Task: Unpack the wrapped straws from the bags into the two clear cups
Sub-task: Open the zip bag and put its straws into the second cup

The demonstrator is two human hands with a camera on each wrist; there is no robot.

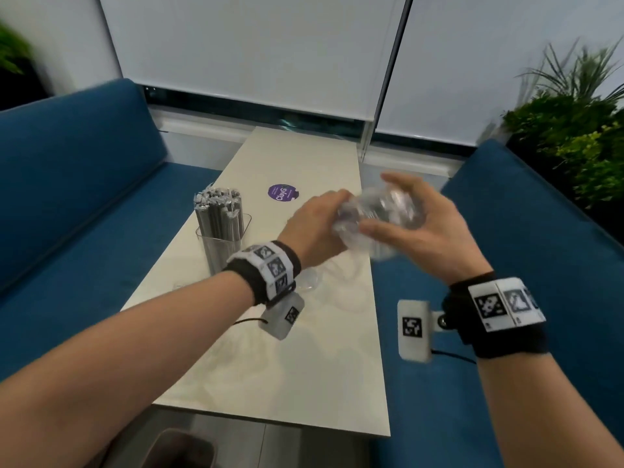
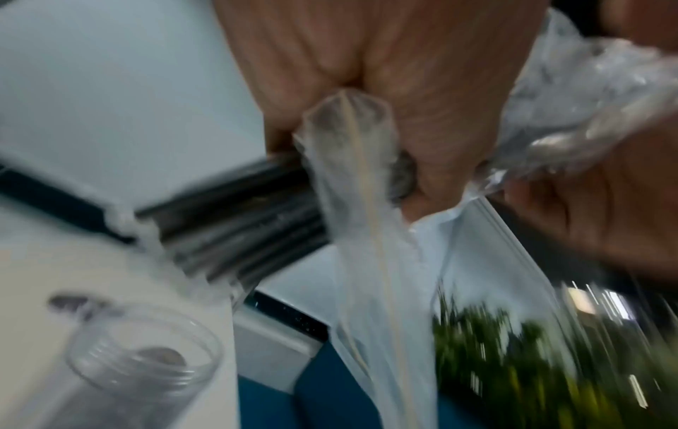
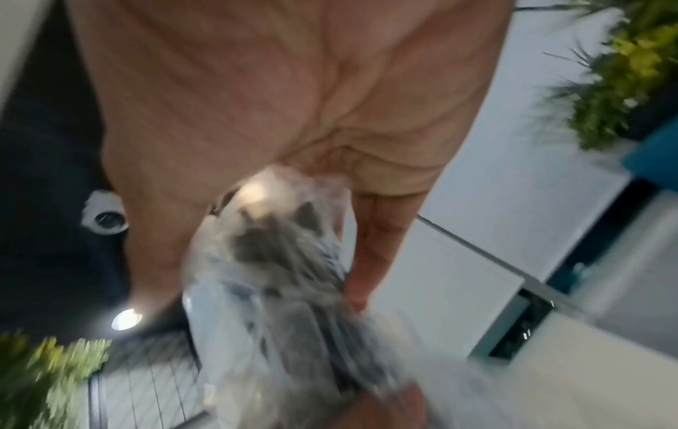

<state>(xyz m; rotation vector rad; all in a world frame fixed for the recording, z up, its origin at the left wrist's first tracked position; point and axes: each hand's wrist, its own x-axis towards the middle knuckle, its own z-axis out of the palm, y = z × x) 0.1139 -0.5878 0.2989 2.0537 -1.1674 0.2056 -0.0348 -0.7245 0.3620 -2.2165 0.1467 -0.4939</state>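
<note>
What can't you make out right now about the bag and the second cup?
- Bag contents: head view, motion blur and both hands cover it.
- Second cup: head view, mostly behind left wrist; left wrist view too blurred to confirm what's in it.
- Straw count in the cup: too small.

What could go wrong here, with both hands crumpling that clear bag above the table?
1. The left hand and right hand work the clear bag in mid-air near the table edge; anything left inside could drop onto the blue bench.
2. The left forearm sits close to the cup of wrapped straws; a sweep back might tip it.
3. The empty clear cup stands below the left wrist and could be knocked.
</note>
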